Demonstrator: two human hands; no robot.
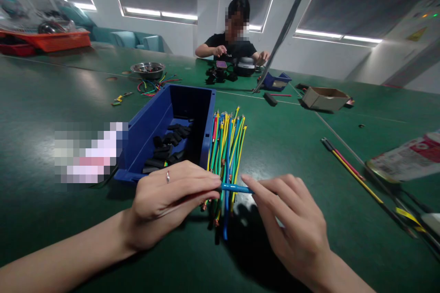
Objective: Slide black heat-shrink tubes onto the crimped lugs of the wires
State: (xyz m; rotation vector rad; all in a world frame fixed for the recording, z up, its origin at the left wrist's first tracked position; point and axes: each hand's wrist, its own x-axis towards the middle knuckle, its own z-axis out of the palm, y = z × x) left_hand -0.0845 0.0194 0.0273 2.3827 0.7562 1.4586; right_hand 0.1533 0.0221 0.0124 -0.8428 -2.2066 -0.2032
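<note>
A short length of blue cable [237, 188] spans the gap between my two hands. My left hand [177, 187], with a ring on one finger, is closed on its left end, where something dark shows at the fingertips. The fingers of my right hand [288, 215] pinch the cable's right end. Beneath it on the table lies a bundle of green, yellow, blue and red wires [225, 146] with bare copper or metal tips. Beside the bundle, a blue bin [137, 139] holds several black sleeve-like pieces [168, 144].
Across the green table [295, 155] sits a person [237, 36] in black. A metal bowl [148, 70], loose wires, a cardboard box [325, 98], a small blue bin [277, 82] and red trays [60, 41] stand farther back. Long cables [357, 174] lie on the right.
</note>
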